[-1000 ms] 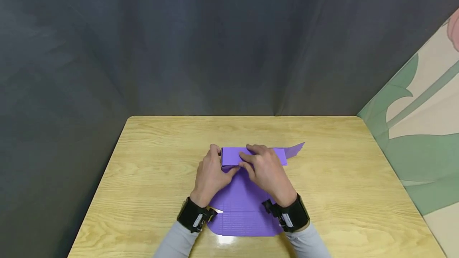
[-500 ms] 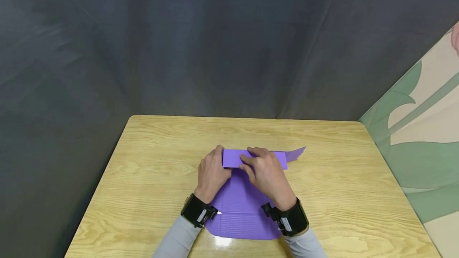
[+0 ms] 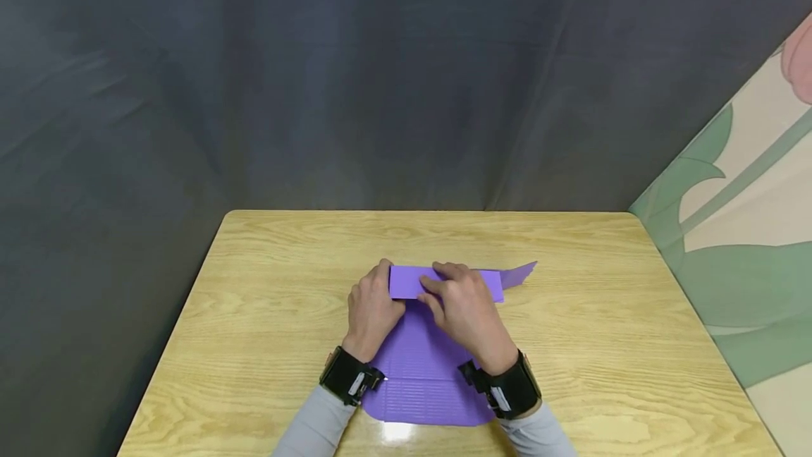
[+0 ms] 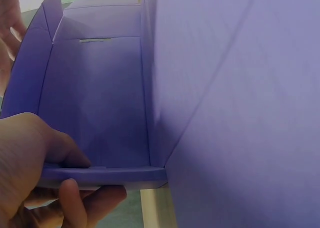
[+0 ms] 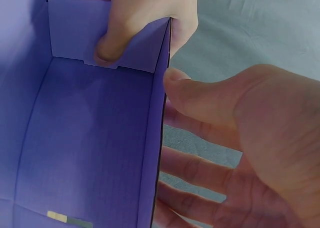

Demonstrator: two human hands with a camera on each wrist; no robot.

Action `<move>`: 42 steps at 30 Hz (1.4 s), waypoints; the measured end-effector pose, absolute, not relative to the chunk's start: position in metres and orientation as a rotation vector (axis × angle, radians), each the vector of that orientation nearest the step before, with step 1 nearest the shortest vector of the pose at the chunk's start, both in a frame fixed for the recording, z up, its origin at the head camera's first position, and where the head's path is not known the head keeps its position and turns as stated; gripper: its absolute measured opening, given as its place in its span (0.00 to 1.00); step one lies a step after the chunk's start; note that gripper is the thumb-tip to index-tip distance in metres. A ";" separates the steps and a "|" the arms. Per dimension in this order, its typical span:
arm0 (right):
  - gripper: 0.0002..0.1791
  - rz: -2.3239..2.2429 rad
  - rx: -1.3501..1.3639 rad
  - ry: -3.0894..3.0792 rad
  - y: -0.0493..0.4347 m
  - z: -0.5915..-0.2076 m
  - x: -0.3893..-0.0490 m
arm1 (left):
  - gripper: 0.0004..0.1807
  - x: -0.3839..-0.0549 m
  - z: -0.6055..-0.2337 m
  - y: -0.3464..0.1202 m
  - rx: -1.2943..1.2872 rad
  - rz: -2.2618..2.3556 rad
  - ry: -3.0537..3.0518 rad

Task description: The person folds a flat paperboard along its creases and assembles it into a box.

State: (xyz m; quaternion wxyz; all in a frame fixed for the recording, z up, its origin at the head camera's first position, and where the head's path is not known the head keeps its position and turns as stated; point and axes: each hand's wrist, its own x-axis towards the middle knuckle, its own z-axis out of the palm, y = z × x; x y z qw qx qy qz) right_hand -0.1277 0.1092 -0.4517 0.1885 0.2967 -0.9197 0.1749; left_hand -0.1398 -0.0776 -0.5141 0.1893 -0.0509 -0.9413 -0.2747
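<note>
A partly folded purple cardboard box (image 3: 406, 281) is at the middle of the table, its large panel (image 3: 419, 351) spread toward the person. My left hand (image 3: 371, 312) grips the short end wall (image 4: 117, 177): in the left wrist view the thumb is inside and the curled fingers are outside. The right hand (image 3: 469, 312) lies against the long side wall; in the right wrist view its fingers (image 5: 195, 170) are extended along the outer face, and the thumb (image 5: 200, 97) is at the wall's edge. At the far end, a flap (image 3: 520, 273) sticks out to the right.
The wooden table (image 3: 254, 344) extends around the box on both sides. Behind it hangs a dark curtain (image 3: 406, 83), and a patterned cloth (image 3: 748, 231) is on the right. A narrow slot (image 4: 95, 39) shows in the box's inside.
My left thumb has drawn in from the long wall's lower edge to the end wall, and the dark gap at that end has closed. The right hand has stayed nearly still.
</note>
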 end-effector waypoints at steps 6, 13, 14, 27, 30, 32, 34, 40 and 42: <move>0.13 0.502 0.830 -2.588 0.109 -0.451 -0.128 | 0.18 -0.140 -0.514 -0.076 -0.135 -0.769 -2.630; 0.13 0.499 0.838 -2.573 0.109 -0.452 -0.127 | 0.19 -0.140 -0.516 -0.075 -0.135 -0.757 -2.601; 0.13 0.499 0.837 -2.572 0.109 -0.453 -0.127 | 0.19 -0.140 -0.517 -0.074 -0.137 -0.755 -2.598; 0.13 0.487 0.833 -2.552 0.108 -0.453 -0.127 | 0.20 -0.140 -0.520 -0.071 -0.095 -0.759 -2.569; 0.13 0.500 0.822 -2.548 0.107 -0.454 -0.127 | 0.20 -0.139 -0.518 -0.072 -0.075 -0.740 -2.591; 0.13 0.505 0.811 -2.552 0.107 -0.455 -0.127 | 0.20 -0.139 -0.518 -0.074 -0.072 -0.733 -2.612; 0.14 0.502 0.801 -2.554 0.106 -0.456 -0.126 | 0.21 -0.138 -0.517 -0.076 -0.083 -0.743 -2.631; 0.14 0.513 0.772 -2.577 0.106 -0.454 -0.126 | 0.31 -0.135 -0.501 -0.088 -0.262 -0.849 -2.744; 0.14 0.519 0.764 -2.589 0.107 -0.454 -0.126 | 0.38 -0.133 -0.493 -0.093 -0.361 -0.899 -2.806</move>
